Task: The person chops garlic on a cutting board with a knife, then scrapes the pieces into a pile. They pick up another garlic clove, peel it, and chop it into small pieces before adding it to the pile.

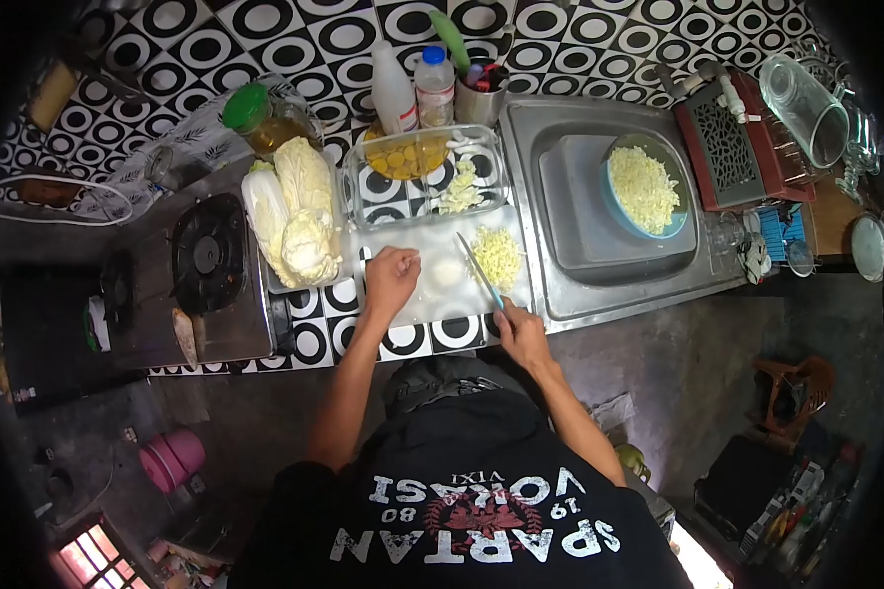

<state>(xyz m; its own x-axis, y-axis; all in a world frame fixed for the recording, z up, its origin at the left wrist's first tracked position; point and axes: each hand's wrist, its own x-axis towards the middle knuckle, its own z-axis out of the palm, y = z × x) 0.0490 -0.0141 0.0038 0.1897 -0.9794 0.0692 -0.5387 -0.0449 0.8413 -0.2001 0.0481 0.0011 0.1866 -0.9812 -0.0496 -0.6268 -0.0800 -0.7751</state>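
My right hand (521,332) is closed round the blue handle of a knife (479,272), its blade pointing up and away, along the left edge of a chopped pale vegetable pile (497,256). The pile lies on a whitish cutting board (393,302). My left hand (393,279) rests at the board's left part with its fingers curled together; whether anything is in them is hidden. Between the hands a round whitish piece (448,272) lies on the board. Behind the board, a clear glass dish (352,192) has pale pieces (460,188) at its right side.
Whole cabbages (300,211) fill a tray on the left, beside a stove (216,324). A sink (550,299) on the right holds a bowl of chopped vegetable (643,189). Bottles (393,93) and a utensil cup (478,106) stand behind the dish.
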